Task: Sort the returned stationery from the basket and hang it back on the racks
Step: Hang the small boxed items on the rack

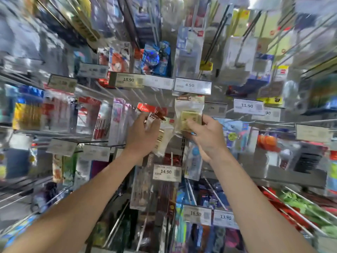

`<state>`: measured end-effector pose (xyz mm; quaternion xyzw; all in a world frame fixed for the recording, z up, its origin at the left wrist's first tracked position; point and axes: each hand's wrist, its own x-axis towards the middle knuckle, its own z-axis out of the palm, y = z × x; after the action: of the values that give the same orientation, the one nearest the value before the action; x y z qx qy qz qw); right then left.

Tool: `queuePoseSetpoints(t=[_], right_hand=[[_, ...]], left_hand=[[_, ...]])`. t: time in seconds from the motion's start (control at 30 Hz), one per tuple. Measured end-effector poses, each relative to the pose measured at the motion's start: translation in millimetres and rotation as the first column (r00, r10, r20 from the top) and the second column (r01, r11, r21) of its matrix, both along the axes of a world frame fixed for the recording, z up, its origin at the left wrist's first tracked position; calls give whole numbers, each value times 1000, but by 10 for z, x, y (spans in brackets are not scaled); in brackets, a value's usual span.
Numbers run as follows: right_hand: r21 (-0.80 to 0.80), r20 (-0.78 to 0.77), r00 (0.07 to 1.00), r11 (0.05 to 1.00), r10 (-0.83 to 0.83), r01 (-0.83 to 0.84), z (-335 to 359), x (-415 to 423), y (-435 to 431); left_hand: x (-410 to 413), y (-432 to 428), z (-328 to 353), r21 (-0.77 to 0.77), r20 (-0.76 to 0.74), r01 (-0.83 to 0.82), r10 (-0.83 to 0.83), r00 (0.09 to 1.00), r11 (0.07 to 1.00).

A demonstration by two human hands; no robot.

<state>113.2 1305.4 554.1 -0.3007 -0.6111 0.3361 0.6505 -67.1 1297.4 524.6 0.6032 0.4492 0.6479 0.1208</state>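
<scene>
Both my arms reach up to the rack of hanging stationery. My right hand (pixel 206 137) pinches a small clear packet with a pale yellow block inside (pixel 189 114), held upright just below the 4.50 price tag (pixel 192 86). My left hand (pixel 144 132) curls its fingers round a red-and-white topped packet (pixel 155 115) hanging beside it, to the left. The two packets nearly touch. The basket is out of view. The picture is blurred towards its edges.
Metal hooks (pixel 209 190) stick out toward me all over the rack, each with a price tag such as 14.90 (pixel 166 172) and 11.90 (pixel 248 106). Packets of pens, erasers and toys hang densely on every side.
</scene>
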Motion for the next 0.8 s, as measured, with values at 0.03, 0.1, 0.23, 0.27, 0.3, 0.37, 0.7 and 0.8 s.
queuePoseSetpoints(t=[0.03, 0.1, 0.23, 0.27, 0.3, 0.37, 0.7, 0.8], right_hand=[[4, 10, 1000, 1000, -8, 8, 20, -29, 6], [-11, 11, 999, 999, -32, 32, 68, -82, 12], [-57, -96, 995, 998, -15, 10, 176, -124, 38], [-71, -111, 994, 997, -24, 17, 189, -129, 35], [-77, -108, 994, 997, -33, 25, 195, -140, 35], [-78, -95, 994, 996, -44, 37, 173, -152, 31], [7, -49, 998, 1000, -30, 31, 141, -187, -15], [-29, -84, 996, 999, -42, 40, 122, -181, 27]], left_hand=[[-6, 19, -21, 2, 2, -9, 9, 1000, 1000], [-22, 60, -62, 25, -1, -16, 16, 1000, 1000], [-6, 130, -107, 10, -61, 0, 1, 998, 1000], [-8, 135, -108, 2, -65, 1, -1, 998, 1000], [-15, 151, -114, -10, -68, -1, 1, 998, 1000], [-28, 182, -124, -43, -60, -3, 0, 998, 999], [-38, 272, -165, -54, -36, 19, -21, 999, 998], [-30, 245, -169, -51, -42, 31, -33, 999, 998]])
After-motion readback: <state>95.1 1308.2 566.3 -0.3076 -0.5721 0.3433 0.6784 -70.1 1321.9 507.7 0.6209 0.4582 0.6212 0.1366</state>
